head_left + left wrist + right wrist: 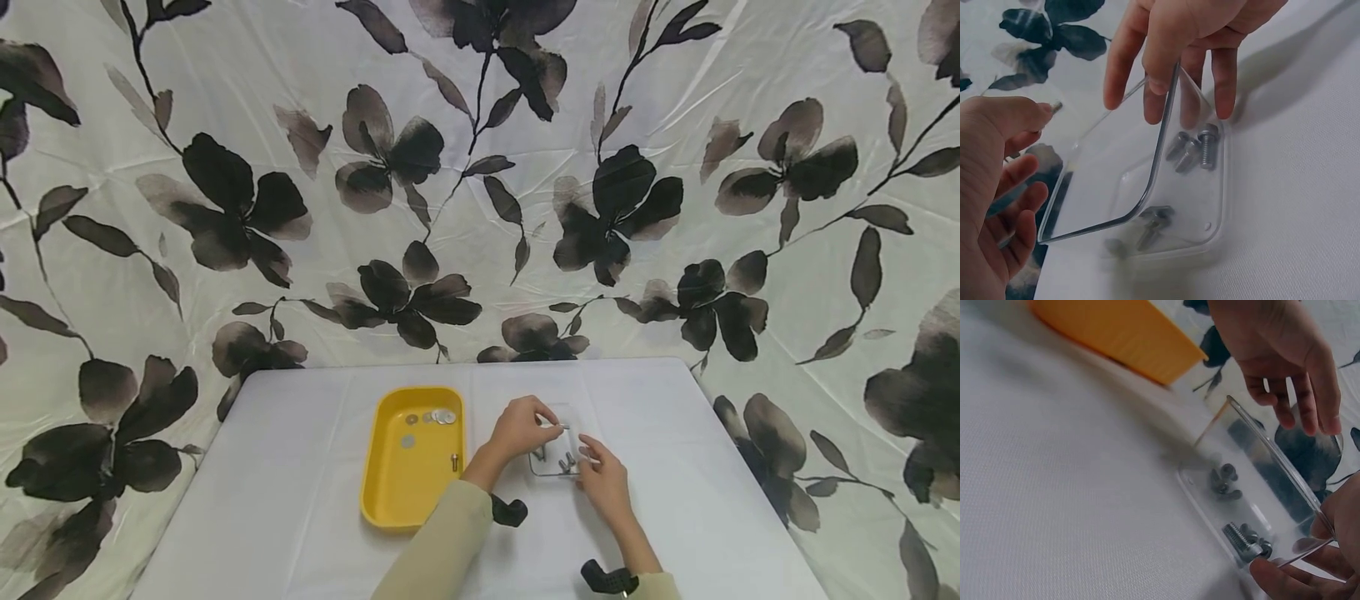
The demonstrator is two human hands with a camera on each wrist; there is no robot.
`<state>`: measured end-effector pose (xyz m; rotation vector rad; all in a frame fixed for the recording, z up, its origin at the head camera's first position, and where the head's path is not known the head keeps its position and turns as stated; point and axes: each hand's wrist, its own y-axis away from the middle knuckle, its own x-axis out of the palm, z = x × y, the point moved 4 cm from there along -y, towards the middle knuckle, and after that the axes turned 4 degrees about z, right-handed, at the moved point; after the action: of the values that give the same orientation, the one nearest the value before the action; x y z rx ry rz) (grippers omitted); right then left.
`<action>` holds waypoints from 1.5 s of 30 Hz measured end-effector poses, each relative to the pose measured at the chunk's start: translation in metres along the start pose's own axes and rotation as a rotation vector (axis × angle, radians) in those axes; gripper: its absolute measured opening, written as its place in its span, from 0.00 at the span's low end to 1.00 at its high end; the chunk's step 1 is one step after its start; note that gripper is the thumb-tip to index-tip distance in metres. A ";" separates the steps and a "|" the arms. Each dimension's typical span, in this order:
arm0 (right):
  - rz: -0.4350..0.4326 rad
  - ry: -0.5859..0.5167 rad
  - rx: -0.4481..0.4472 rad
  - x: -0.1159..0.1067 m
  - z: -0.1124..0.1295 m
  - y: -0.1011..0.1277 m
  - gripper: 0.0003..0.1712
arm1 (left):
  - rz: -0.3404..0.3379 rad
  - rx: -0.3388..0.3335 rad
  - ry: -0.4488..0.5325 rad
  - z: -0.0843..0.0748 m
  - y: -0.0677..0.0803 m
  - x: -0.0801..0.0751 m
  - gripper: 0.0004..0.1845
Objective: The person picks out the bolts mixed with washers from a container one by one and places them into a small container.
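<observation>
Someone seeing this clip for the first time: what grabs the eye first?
Most striking is the black-flowered cloth filling the background behind the white table. On the table, the yellow tray stands out at left, holding washers and a bolt. Beside it, the left hand pinches a bolt above the clear tray, which the right hand steadies.

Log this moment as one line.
left hand: pinches small metal bolt | right hand: holds clear plastic tray | yellow plastic tray: washers, bolt

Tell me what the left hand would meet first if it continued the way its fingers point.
Probably the clear tray: the left hand pinches a small screw beside its rim, though depth is unclear.
</observation>
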<state>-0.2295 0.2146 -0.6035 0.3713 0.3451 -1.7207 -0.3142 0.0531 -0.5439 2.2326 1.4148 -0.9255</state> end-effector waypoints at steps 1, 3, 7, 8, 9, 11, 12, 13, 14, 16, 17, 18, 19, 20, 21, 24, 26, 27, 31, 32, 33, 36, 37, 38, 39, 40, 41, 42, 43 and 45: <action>0.001 0.000 -0.001 0.000 0.000 0.000 0.25 | 0.000 -0.004 0.006 0.000 0.001 0.000 0.06; 0.002 0.002 0.001 0.001 -0.001 0.000 0.26 | 0.002 -0.010 0.019 0.001 0.003 0.000 0.06; 0.003 0.005 0.002 0.002 -0.001 0.001 0.26 | 0.028 -0.012 0.042 0.003 0.005 0.000 0.05; 0.002 0.007 0.006 0.002 -0.002 0.002 0.25 | 0.038 -0.010 0.041 0.004 0.006 0.000 0.05; 0.002 0.008 0.008 0.002 -0.002 0.002 0.25 | 0.046 -0.013 0.039 0.004 0.006 0.000 0.05; 0.003 0.012 0.008 0.002 -0.002 0.002 0.25 | 0.055 -0.016 0.027 0.006 0.006 -0.003 0.04; 0.003 0.012 0.009 0.002 -0.002 0.002 0.25 | 0.059 -0.022 0.020 0.006 0.006 -0.004 0.04; 0.002 0.012 0.005 0.001 -0.002 0.002 0.26 | 0.057 -0.021 0.015 0.007 0.006 -0.006 0.04; 0.000 0.013 0.004 0.001 -0.002 0.001 0.25 | 0.056 -0.022 0.014 0.007 0.006 -0.009 0.04; -0.002 0.014 -0.010 0.001 -0.002 0.001 0.25 | 0.057 -0.025 0.017 0.007 0.006 -0.014 0.05; -0.003 0.015 -0.006 0.001 -0.002 0.001 0.25 | 0.059 -0.024 0.020 0.007 0.007 -0.017 0.04; -0.004 0.016 -0.006 0.001 -0.002 0.001 0.25 | 0.062 -0.027 0.027 0.008 0.007 -0.020 0.04; -0.003 0.018 -0.005 0.001 -0.002 0.002 0.25 | 0.065 -0.031 0.030 0.009 0.008 -0.023 0.04; -0.001 0.020 -0.003 0.001 -0.002 0.002 0.25 | 0.067 -0.036 0.033 0.010 0.009 -0.026 0.04; 0.002 0.020 -0.004 0.001 -0.002 0.002 0.25 | 0.068 -0.038 0.039 0.011 0.010 -0.029 0.05; 0.006 0.022 -0.001 0.001 -0.002 0.003 0.25 | 0.061 -0.039 0.039 0.015 0.014 -0.039 0.05; 0.006 0.022 -0.025 0.001 -0.001 0.003 0.25 | 0.055 -0.030 0.030 0.017 0.016 -0.046 0.06; 0.004 0.022 -0.029 0.001 -0.001 0.003 0.25 | 0.054 -0.020 0.030 0.018 0.018 -0.050 0.06; 0.000 0.014 -0.039 0.000 0.000 0.002 0.25 | 0.077 0.010 0.047 0.021 0.025 -0.064 0.07; 0.002 0.014 -0.036 0.000 0.000 0.002 0.25 | 0.084 0.012 0.056 0.022 0.027 -0.068 0.07; 0.004 0.011 -0.033 0.000 0.000 0.001 0.25 | 0.091 0.012 0.067 0.023 0.029 -0.072 0.07; -0.005 0.019 -0.059 -0.001 0.002 0.002 0.24 | 0.093 0.001 0.086 0.029 0.035 -0.082 0.06; -0.027 0.047 -0.084 -0.001 0.003 0.002 0.23 | 0.092 -0.003 0.092 0.031 0.037 -0.084 0.06; -0.057 0.085 -0.114 -0.002 0.005 0.004 0.22 | 0.090 -0.008 0.094 0.033 0.039 -0.087 0.05; -0.094 0.127 -0.154 -0.003 0.009 0.005 0.20 | 0.089 -0.011 0.097 0.035 0.041 -0.089 0.05; -0.138 0.182 -0.201 -0.004 0.012 0.007 0.19 | 0.089 -0.015 0.102 0.038 0.042 -0.091 0.06; -0.183 0.233 -0.250 -0.004 0.017 0.009 0.18 | 0.090 -0.023 0.106 0.041 0.044 -0.092 0.06; -0.231 0.288 -0.301 -0.005 0.023 0.011 0.17 | 0.092 -0.026 0.112 0.042 0.045 -0.094 0.07; -0.275 0.335 -0.349 -0.004 0.030 0.014 0.17 | 0.094 -0.033 0.116 0.045 0.047 -0.095 0.07; -0.317 0.381 -0.430 -0.001 0.045 0.018 0.17 | 0.099 -0.044 0.128 0.048 0.050 -0.097 0.07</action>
<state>-0.2141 0.1928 -0.5633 0.3369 1.0799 -1.8165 -0.3145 -0.0629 -0.5155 2.3420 1.3502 -0.7236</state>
